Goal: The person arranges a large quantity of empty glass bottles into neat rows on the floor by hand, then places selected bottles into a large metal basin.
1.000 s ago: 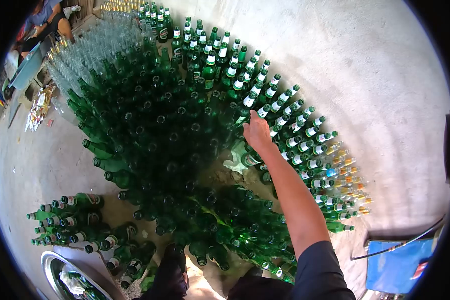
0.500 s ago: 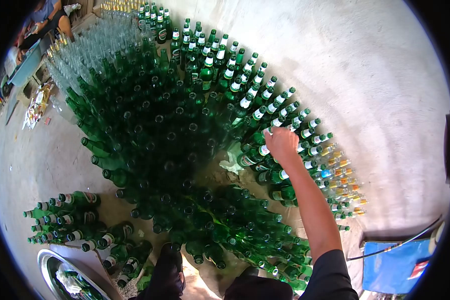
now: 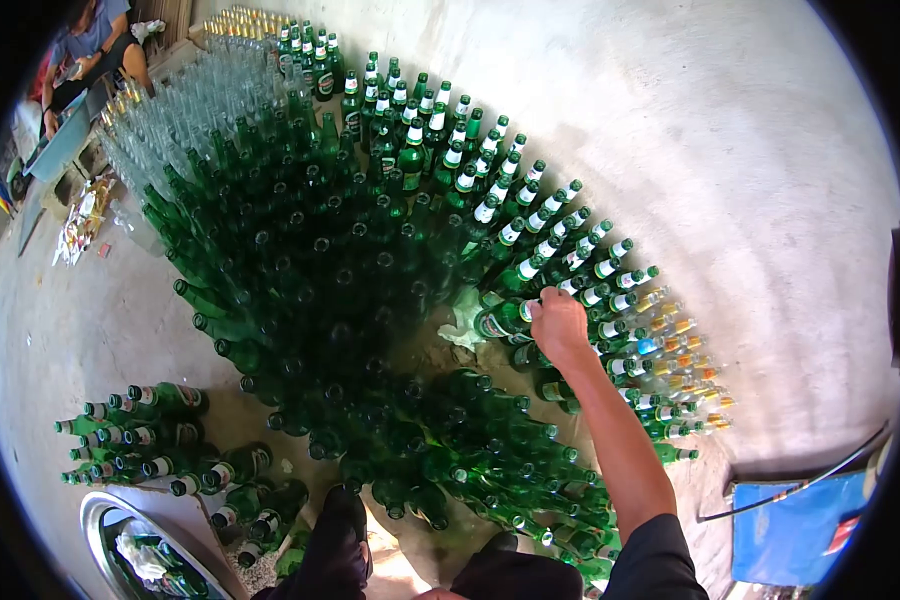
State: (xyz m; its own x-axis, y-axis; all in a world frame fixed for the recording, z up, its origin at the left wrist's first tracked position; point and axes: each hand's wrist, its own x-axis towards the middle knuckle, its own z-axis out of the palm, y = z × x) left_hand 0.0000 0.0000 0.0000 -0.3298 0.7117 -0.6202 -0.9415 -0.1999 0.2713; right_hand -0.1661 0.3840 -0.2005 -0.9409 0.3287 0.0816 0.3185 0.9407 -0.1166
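One green glass bottle with a white neck label (image 3: 506, 318) sits beside similar labelled bottles (image 3: 486, 209), its neck apparently clamped in the right hand (image 3: 560, 323). Gripping seems the current step; lifting would call for clearing those neighbours. The left hand (image 3: 440, 595) barely shows, its state unclear.

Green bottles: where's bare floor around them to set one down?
Open floor lies left, between the litter pile and the small lower-left bottle group. A narrower patch sits below the pale green scrap. It's crowded around the right hand, with green bottles packed close.
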